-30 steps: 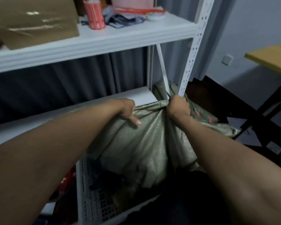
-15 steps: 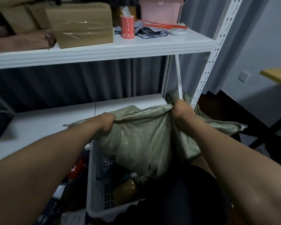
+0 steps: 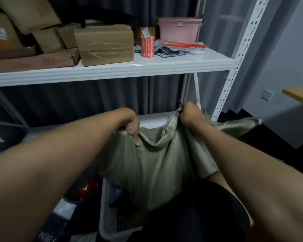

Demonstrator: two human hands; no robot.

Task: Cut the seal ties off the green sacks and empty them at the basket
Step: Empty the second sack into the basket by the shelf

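Open gap between the white upper shelf board (image 3: pixel 112 69) and white lower shelf board (image 3: pixel 152 117); perforated white steel upright (image 3: pixel 234 67) bounds it on the right, while the limp green woven sack (image 3: pixel 152 165) hangs over the white slotted plastic basket (image 3: pixel 105 213), covering its mouth.

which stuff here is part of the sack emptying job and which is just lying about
In the job:
- green sack, held up over the basket
- white basket beneath it
- left hand and right hand, each gripping the sack's top edge

Lying about, on the shelf:
- taped carton
- red label roll
- pink bin
- tape roll
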